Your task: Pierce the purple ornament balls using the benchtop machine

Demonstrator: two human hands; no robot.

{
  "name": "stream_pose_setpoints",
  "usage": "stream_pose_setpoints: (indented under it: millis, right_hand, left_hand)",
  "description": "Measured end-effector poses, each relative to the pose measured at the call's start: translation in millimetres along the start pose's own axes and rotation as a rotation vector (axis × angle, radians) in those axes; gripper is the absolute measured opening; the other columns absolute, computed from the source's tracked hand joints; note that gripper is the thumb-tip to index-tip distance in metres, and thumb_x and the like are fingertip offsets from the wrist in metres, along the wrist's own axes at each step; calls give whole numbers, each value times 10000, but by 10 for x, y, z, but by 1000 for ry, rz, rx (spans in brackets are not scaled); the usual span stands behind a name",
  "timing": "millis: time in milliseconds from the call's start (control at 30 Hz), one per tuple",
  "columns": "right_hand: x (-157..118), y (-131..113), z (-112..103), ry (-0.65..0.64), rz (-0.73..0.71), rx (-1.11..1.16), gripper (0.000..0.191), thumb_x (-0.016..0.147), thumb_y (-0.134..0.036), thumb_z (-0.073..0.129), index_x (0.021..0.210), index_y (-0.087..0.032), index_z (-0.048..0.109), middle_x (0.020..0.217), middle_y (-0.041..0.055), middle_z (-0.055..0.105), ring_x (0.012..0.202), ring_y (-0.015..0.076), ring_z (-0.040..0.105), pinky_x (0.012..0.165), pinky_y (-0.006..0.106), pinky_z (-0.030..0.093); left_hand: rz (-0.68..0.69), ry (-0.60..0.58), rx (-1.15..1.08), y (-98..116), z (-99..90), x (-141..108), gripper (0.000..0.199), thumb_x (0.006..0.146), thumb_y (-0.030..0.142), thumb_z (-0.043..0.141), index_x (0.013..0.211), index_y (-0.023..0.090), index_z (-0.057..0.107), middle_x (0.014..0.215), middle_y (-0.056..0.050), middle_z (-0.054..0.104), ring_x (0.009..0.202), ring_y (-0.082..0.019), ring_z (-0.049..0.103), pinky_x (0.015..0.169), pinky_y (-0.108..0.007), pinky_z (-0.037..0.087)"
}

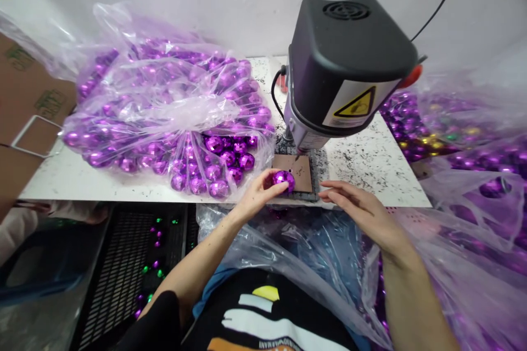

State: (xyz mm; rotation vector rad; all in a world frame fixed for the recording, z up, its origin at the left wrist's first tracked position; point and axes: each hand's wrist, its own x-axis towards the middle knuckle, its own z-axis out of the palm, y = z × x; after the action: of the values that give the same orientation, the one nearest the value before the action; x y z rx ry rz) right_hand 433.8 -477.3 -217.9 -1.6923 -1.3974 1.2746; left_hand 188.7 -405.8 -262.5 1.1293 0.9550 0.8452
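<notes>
My left hand [262, 193] holds a shiny purple faceted ball [284, 180] between thumb and fingers, at the left part of a brown board [303, 173]. The board lies on the base of a black drill press [349, 60], below its head. My right hand [349, 200] is to the right of the base, fingers stretched and apart from the ball, with nothing in it. A large clear plastic bag [173, 112] full of purple balls lies on the table to the left, its opening facing my left hand.
Dark shavings are scattered over the white table [370, 162]. More bagged purple balls [489, 159] stand at the right. A black crate [123, 263] with small balls is below left, near a person's hand [96, 214] and cardboard boxes [33, 93]. Plastic covers my lap.
</notes>
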Motion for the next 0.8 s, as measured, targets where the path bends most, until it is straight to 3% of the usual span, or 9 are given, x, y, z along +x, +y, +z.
stream_pose_setpoints:
  millis: [100, 200, 333, 467, 633, 800]
  right_hand:
    - [-14, 14, -43, 24, -19, 2, 623, 817, -703, 555, 1211, -224, 616, 1088, 81, 685, 1015, 181, 675, 956, 323, 541]
    - [-12, 24, -57, 24, -33, 3, 621, 817, -697, 557, 1201, -214, 624, 1072, 87, 686, 1001, 181, 675, 947, 324, 548]
    - [-4, 65, -71, 23, -25, 6, 616, 822, -690, 558, 1207, -214, 623, 1081, 91, 688, 1008, 185, 674, 946, 325, 546]
    - [12, 69, -91, 30, -6, 10, 612, 823, -689, 558, 1225, -231, 614, 1129, 86, 680, 1046, 190, 669, 968, 325, 534]
    - [38, 4, -96, 21, 5, 0, 622, 814, -699, 560, 1226, -237, 616, 1134, 86, 678, 1062, 198, 665, 996, 342, 523]
    - [46, 27, -110, 21, -2, -3, 586, 836, -668, 556, 1229, -237, 618, 1125, 84, 682, 1067, 193, 666, 998, 338, 530]
  left_hand:
    - [-13, 64, -25, 24, -46, 172, 484, 793, 463, 741, 1184, 200, 632, 1020, -40, 679, 899, -165, 634, 720, -235, 493]
    - [-74, 3, -165, 13, -104, 333, 561, 806, 455, 716, 1287, 211, 561, 1026, -54, 662, 783, -145, 664, 621, -224, 505]
    - [-68, -33, -170, -30, -110, 435, 514, 819, 445, 708, 1236, 191, 546, 1004, -57, 650, 767, -141, 678, 604, -220, 529]
    - [49, 29, 50, -81, -34, 474, 554, 775, 411, 767, 1231, 194, 538, 1031, -47, 645, 820, -152, 664, 614, -221, 530]
    - [234, 131, 521, -124, 44, 497, 470, 825, 371, 745, 1234, 210, 578, 1091, -43, 677, 983, -203, 654, 885, -330, 527]
    - [494, 103, 828, -202, 114, 475, 484, 854, 357, 731, 1277, 204, 554, 1209, -89, 627, 1103, -232, 608, 972, -370, 488]
